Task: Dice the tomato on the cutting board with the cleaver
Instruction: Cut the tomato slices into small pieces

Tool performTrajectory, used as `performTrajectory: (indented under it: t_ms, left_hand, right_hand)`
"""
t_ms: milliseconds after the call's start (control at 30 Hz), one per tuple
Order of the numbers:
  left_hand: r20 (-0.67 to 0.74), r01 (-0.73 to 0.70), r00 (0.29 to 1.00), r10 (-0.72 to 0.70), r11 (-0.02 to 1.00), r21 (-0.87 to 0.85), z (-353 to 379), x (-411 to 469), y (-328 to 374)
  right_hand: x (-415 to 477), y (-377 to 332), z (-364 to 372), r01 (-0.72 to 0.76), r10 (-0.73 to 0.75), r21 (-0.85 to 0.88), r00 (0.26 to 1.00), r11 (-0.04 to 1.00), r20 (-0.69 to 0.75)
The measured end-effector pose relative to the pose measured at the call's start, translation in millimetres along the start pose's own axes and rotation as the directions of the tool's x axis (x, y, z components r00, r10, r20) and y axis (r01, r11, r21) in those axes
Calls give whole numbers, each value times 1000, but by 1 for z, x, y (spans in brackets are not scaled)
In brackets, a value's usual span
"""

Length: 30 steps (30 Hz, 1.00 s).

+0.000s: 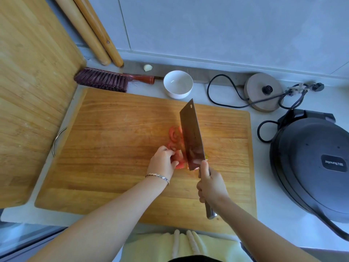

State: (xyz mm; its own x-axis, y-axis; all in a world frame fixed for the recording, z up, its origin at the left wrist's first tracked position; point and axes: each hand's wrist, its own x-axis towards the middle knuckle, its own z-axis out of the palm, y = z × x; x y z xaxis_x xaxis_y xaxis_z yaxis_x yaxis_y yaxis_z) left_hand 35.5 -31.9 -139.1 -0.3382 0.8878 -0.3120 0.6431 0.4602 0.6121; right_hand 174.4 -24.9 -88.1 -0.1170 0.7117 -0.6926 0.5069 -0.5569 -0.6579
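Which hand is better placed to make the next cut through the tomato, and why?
Right: the right hand grips the cleaver, its blade at the tomato; the left hand only holds the pieces.

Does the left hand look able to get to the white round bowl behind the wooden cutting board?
Probably yes, once it lets go: the left hand holds the red tomato pieces. The bare wooden cutting board between it and the white round bowl looks unobstructed, and the steel cleaver stands to its right.

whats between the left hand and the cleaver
Tomato pieces on the board, held by the left hand, beside the cleaver blade; head view.
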Motion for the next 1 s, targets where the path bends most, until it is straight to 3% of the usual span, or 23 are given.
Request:
performTrajectory:
  t_ms: [433,800,1000]
  left_hand:
    - [-20,95,995,-97,994,-61,-2,-5,-1]
    - [-13,138,990,-140,983,-117,-7,6,5]
    - [-47,186,980,-194,973,-137,-4,8,4]
  right_hand:
    - [-26,6,-2,57,-47,-234,998,971,49]
    - [-21,15,0,-5,26,-281,997,960,72]
    - [-5,4,18,73,-63,-275,997,959,46]
